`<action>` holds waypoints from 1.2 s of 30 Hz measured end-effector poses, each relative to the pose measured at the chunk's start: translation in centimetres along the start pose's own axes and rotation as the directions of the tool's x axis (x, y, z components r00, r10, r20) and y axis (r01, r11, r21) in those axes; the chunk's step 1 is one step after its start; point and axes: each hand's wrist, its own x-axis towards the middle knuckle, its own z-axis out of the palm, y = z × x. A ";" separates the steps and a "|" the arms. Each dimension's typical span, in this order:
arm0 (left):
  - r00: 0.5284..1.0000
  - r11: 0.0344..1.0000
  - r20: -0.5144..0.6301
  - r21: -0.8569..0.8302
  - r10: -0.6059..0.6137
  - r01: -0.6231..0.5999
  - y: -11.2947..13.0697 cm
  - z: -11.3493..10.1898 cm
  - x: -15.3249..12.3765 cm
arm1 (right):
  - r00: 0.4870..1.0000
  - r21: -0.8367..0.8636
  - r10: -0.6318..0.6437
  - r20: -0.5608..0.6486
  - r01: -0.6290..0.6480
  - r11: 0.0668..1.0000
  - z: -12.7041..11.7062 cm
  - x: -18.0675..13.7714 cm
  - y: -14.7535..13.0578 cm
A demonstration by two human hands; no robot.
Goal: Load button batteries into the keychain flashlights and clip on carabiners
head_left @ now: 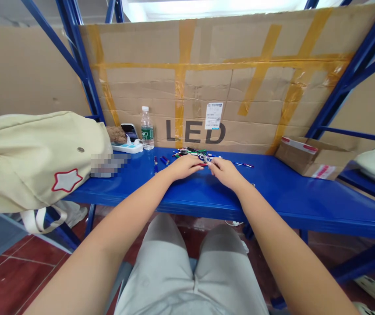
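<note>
- Your pale grey trousers come nearest, below the front edge of the blue table.
- Your left hand holds a red pen narrowly at its fingertips, just in front of a pile of pens.
- Your right hand has its fingers drawn together by that pen's right end; what they grip, I cannot tell.
- Left of your hands lie blue tubular pieces; farther left, a water bottle stands upright.

Here's our blue desk, and on it we've got a heap of pens, a capped water bottle, a cardboard box!
</note>
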 end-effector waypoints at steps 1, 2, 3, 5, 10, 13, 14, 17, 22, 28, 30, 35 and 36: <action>1.000 1.000 0.002 -0.013 0.007 -0.007 0.0 0.0 0.0 | 1.000 0.016 0.000 0.020 -0.001 1.000 0.1 0.0 0.0; 1.000 1.000 0.006 -0.006 0.012 -0.012 0.0 0.0 -0.1 | 0.999 0.068 0.022 0.048 -0.025 0.997 0.1 0.0 0.1; 1.000 1.000 0.008 0.021 0.015 -0.016 0.2 -0.1 -0.1 | 0.995 0.130 0.052 0.082 -0.062 0.990 0.2 0.0 0.2; 1.000 0.991 -0.007 0.132 0.010 -0.009 0.8 -0.3 0.0 | 0.985 0.228 0.104 0.140 -0.134 0.964 0.3 0.2 0.4; 0.990 0.912 -0.134 0.402 -0.029 0.081 2.3 -0.5 0.5 | 0.965 0.393 0.161 0.207 -0.233 0.889 0.0 0.3 0.1; 0.986 0.917 -0.155 0.380 -0.065 0.120 2.4 -0.3 0.7 | 0.966 0.430 0.159 0.204 -0.235 0.872 0.0 0.4 -0.1; 0.986 0.933 -0.150 0.338 -0.076 0.123 2.2 -0.3 0.7 | 0.970 0.425 0.157 0.183 -0.222 0.877 0.1 0.4 0.0; 0.993 0.987 -0.108 0.145 -0.054 0.070 1.4 0.0 0.6 | 0.984 0.372 0.149 0.098 -0.175 0.912 0.6 0.4 0.5; 0.993 0.997 -0.113 -0.077 0.017 -0.026 0.6 0.4 0.4 | 0.999 0.045 -0.019 -0.043 0.021 0.999 0.5 0.2 0.6; 0.996 0.997 -0.087 -0.072 0.007 -0.014 0.8 0.5 0.4 | 0.987 -0.270 -0.145 -0.068 0.122 0.955 0.3 0.1 -0.1; 0.994 1.000 -0.105 0.009 -0.011 0.012 1.1 0.5 0.4 | 0.988 -0.205 -0.083 -0.131 0.055 0.977 0.7 0.3 0.0; 0.983 0.940 -0.165 0.314 -0.085 0.134 2.1 0.4 0.6 | 0.981 0.036 0.107 -0.160 -0.103 0.994 1.9 1.1 0.6; 0.983 0.925 -0.161 0.354 -0.086 0.138 2.3 0.4 0.7 | 0.982 0.055 0.130 -0.137 -0.123 0.991 2.0 1.2 0.7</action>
